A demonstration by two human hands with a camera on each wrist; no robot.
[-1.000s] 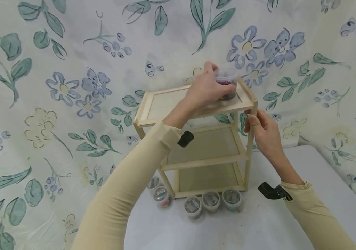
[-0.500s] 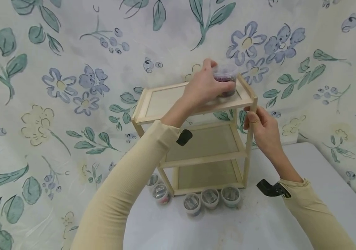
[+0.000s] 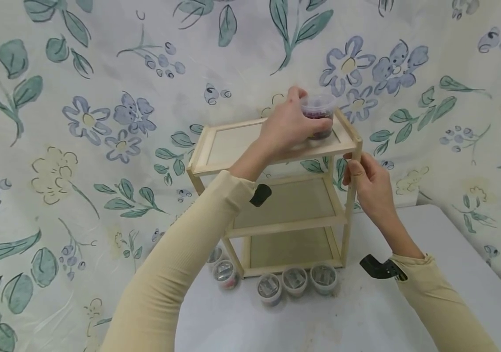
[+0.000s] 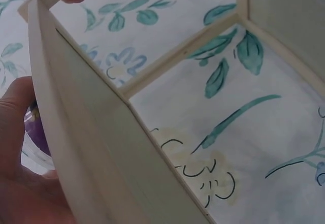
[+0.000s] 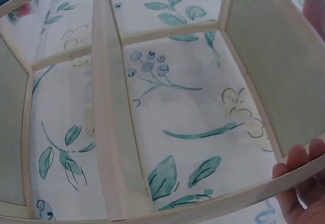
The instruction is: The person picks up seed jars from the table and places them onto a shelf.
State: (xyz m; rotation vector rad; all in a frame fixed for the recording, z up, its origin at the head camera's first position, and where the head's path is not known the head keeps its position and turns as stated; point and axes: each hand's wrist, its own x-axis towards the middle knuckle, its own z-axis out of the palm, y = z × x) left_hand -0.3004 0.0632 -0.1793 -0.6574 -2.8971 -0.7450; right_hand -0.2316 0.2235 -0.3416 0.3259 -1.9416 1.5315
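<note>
In the head view I saw a left hand [image 3: 286, 126] with its thumb and fingers wrapped round a clear tub [image 3: 316, 108], dark purple showing inside it just above the thumb. The tub was upright at the right end of the top shelf [image 3: 235, 144]; whether it rested there or hung just over it, I couldn't tell. Below and to the right of those fingers, a right hand [image 3: 373, 187] gripped the post [image 3: 350, 208] of a wooden rack [image 3: 285, 227], thumb in front, fingers behind. Well below all the fingers, five small pots [image 3: 294, 282] stood on the table [image 3: 250, 327], three before the rack, two near its left side.

In the left wrist view, the tub's purple showed between the left fingers, partly hidden by the shelf edge. The right fingers were farther up, near the rack's corner.

In the right wrist view, the right fingertips curled over the post; the shelves lay leftward from them, some small pots well apart at upper left.
</note>
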